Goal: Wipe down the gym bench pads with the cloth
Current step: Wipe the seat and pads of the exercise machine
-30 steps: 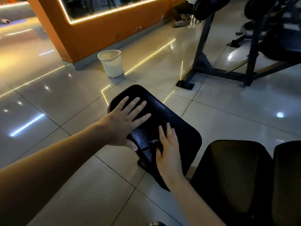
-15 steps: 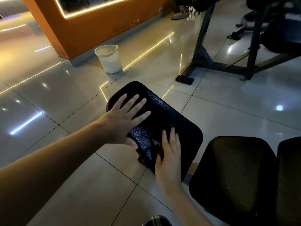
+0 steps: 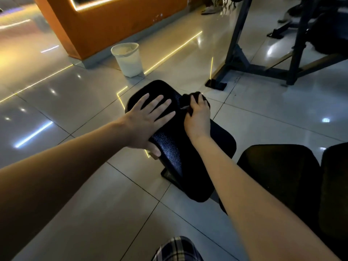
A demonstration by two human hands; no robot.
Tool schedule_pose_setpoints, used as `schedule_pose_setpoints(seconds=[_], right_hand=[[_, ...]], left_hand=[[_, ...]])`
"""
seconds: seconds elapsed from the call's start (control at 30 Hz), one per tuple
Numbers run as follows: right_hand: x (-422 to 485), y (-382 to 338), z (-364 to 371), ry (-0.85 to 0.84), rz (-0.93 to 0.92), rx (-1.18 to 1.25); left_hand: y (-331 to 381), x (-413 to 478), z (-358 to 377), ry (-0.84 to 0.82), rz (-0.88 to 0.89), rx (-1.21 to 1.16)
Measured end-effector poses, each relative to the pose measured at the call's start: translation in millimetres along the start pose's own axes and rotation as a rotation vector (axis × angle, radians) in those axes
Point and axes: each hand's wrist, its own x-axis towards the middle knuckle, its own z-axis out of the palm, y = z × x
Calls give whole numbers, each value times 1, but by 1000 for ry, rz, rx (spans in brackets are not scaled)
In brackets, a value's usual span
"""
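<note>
Cloth (image 3: 195, 94) of dark colour sits bunched on the far right edge of the black bench pad (image 3: 175, 153), at about 1 o'clock from the middle of the pad. The right hand (image 3: 197, 119) grips it: the fingers are curled round the cloth and hold it against the pad. The left hand (image 3: 145, 121) lies flat on the pad at about 10 o'clock from its middle, the fingers straight and a little spread, pointing toward 2 o'clock; the thumb hangs over the near left edge. It holds nothing. The two hands are near each other but apart, with a strip of bare pad between them. The pad has a grained surface and runs from 11 o'clock to 5 o'clock across the middle of the view, above a shiny tiled floor (image 3: 75, 113).

At 4 o'clock from this pad stands a second dark pad (image 3: 278, 176), just beside it, and a third one (image 3: 337, 185) shows at the right border. A white bin (image 3: 128, 59) stands on the floor at 11 o'clock from the pad, near the foot of an orange wall (image 3: 113, 25). At 1 o'clock a dark metal frame (image 3: 237, 53) of gym equipment rests on the tiles. At 6 o'clock, on the bottom border, a piece of checked fabric (image 3: 177, 249) is visible.
</note>
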Motion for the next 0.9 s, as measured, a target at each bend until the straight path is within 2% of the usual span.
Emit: schedule_pose_setpoints(seconds=[0.07, 0.17, 0.3, 0.4, 0.57, 0.67, 0.9], right_hand=[[-22, -4, 1, 7, -78, 32], [-98, 3, 1, -96, -249, 105], [-184, 38, 3, -201, -392, 24], [-170, 36, 9, -181, -377, 32], [-95, -18, 14, -195, -306, 81], [-74, -28, 11, -205, -330, 88], [-174, 45, -2, -169, -381, 14]], left_hand=[[0, -1, -2, 3, -11, 2], [4, -7, -2, 36, -53, -12], [10, -16, 7, 68, -188, -78], [12, -15, 8, 51, -198, -103], [11, -12, 9, 72, -213, -130], [10, -14, 6, 66, -230, -139], [22, -17, -4, 31, -170, -30]])
